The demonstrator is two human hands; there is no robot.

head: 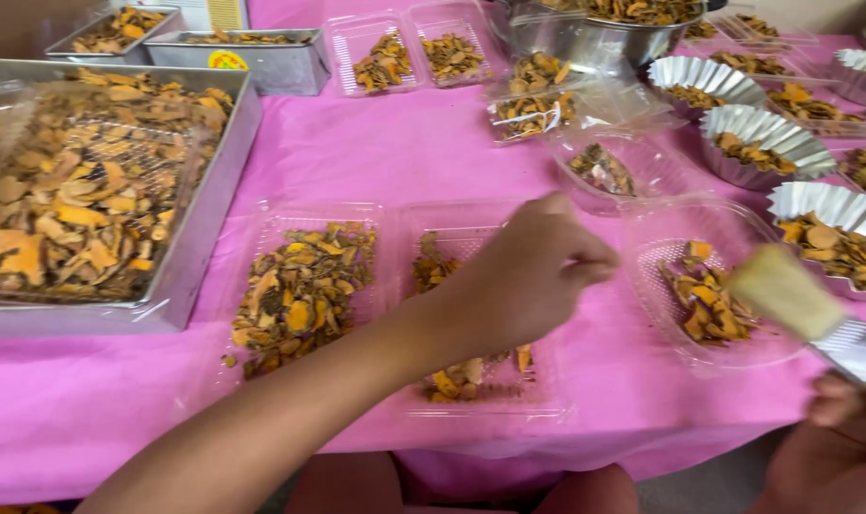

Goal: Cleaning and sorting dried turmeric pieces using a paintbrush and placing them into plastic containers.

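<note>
Over the clear hinged tray on the pink tabletop we log our left hand, fingers pinched shut, contents unseen, dried orange slices directly beneath; right of the tray, our right hand grips a brush, bristles angled up-left.

Bare pink tablecloth mid-table, hemmed by clear trays and foil cups.

Three metal trays, one steel bowl, four fluted foil cups and one brush were visible, among several clear plastic containers.
</note>
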